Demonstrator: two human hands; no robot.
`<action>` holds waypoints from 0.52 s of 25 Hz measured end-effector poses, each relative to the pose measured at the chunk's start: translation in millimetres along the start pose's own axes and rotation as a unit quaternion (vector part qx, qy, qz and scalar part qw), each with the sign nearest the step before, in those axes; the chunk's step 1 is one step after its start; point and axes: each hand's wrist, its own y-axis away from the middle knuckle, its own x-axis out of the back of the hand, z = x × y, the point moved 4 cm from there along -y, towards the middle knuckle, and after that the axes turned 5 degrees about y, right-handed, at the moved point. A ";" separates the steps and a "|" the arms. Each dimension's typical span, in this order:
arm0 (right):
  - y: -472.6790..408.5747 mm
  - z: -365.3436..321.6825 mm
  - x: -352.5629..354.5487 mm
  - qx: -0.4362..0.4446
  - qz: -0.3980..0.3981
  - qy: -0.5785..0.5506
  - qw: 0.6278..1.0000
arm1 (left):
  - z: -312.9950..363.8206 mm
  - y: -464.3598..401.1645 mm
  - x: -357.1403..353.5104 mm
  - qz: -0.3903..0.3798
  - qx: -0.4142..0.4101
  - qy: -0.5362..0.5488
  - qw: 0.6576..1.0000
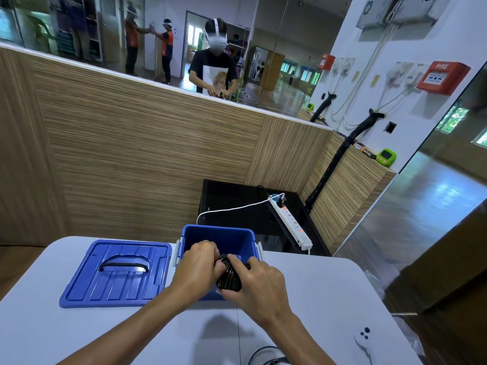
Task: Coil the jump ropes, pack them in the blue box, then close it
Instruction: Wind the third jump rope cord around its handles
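An open blue box (218, 234) stands at the far edge of the white table (79, 333). Its blue lid (116, 272) lies flat to the left, handle up. Over the box's near rim I hold a tightly coiled black jump rope (228, 276) between both hands. My left hand (196, 267) grips the coil's left side, fingers curled over its top. My right hand (254, 283) grips its right side, thumb on top. Another black rope (266, 355) lies looped at the table's near edge, partly cut off by the frame.
A white controller (365, 339) lies at the table's near right. Behind the box stands a black cabinet (232, 198) with a white power strip (290, 222) and cable. A wood-panelled wall with a mirror runs behind; people are reflected in it.
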 end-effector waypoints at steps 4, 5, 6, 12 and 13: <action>-3.7 2.4 4.2 -0.002 0.006 -0.005 1.000 | -1.9 0.7 5.7 0.008 -0.058 -0.001 0.998; -3.1 2.9 5.1 -0.001 0.001 -0.004 1.000 | -1.3 0.4 8.0 -0.004 -0.078 0.001 0.997; -2.5 3.5 5.7 -0.001 -0.003 -0.005 1.000 | -0.5 0.3 10.2 -0.017 -0.097 0.003 0.995; 1.6 4.7 5.7 -0.013 -0.028 -0.029 0.999 | 7.5 3.5 16.3 -0.057 -0.174 -0.039 0.982; 2.0 6.7 6.5 -0.017 -0.030 -0.031 0.999 | 8.1 5.4 14.9 -0.069 -0.184 -0.050 0.979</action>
